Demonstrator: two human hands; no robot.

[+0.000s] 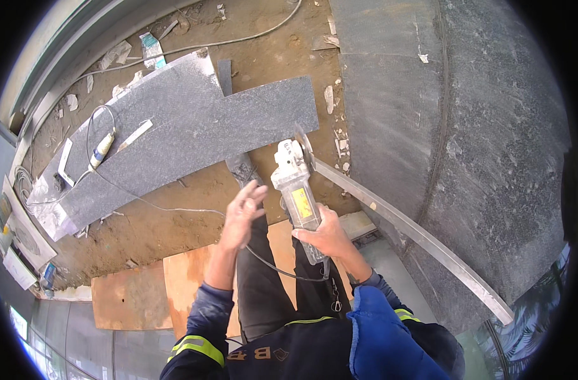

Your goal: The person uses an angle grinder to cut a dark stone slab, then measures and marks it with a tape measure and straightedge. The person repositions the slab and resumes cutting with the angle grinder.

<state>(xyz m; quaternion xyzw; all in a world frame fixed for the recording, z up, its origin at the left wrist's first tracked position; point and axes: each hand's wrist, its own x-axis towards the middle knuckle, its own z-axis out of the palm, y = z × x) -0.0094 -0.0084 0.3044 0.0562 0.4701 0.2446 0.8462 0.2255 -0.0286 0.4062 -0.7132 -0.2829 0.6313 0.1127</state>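
Dark corners cut off the round picture from the head camera, so the edges of the floor and the big grey stone [491, 126] on the right run out of sight. Part of the grinder [296, 190] is hidden inside the right hand [327, 233], and its thin disc [303, 144] is hard to make out. The grinder is pale grey with a yellow patch on its side. It sits in the middle, just above the person's knees, with the disc close to a long metal strip [415, 234] that leans along the stone. The right hand is wrapped tight around the grinder's body. The left hand [243, 212] is spread wide, fingers apart, just beside the grinder and holding nothing. A black cord [276, 269] hangs from the grinder. A flat grey slab [194, 133] lies on the dirt floor [175, 215].
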